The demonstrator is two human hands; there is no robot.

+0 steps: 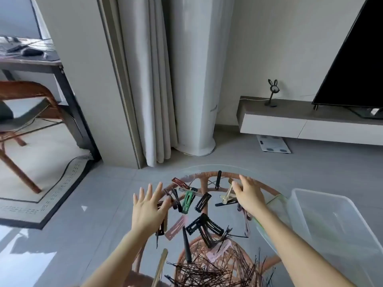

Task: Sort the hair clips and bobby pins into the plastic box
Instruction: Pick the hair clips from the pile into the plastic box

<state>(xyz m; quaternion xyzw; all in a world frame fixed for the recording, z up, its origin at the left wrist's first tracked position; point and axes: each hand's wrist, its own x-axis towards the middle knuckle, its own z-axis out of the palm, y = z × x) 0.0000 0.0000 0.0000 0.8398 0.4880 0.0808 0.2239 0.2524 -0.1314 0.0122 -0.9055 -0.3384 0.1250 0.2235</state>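
Clutter is lying across the glass tabletop [219, 212] in the lower middle of the head view: hair clips [204, 225] in black, pink and dark red are sitting scattered over the rattan frame [209, 174] that is showing through the glass, with a green clip [188, 200] among them. Bobby pins [215, 268] are lying in a tangled dark heap at the bottom edge. The plastic box [323, 220] is standing at the lower right, just beside the table's rim, and nothing is showing inside it, so the sorting is probably only starting.

The left hand [148, 208] is hanging over the left side of the scatter with its fingers spread straight, gripping nothing. The right hand [248, 195] is reaching to the far right of the clips, its thumb right beside a beige clip [227, 195]. Whether it is pinching that clip or only touching it, I cannot tell.

The clips are looking light, stiff and flat, and they are likely to slide on glass, so pinching one across its long edges or tipping up one end should be working best. The pins are thin and interlocked. Taking a loose bunch from the heap's edge is looking easier than picking singles, though strays may be dropping.
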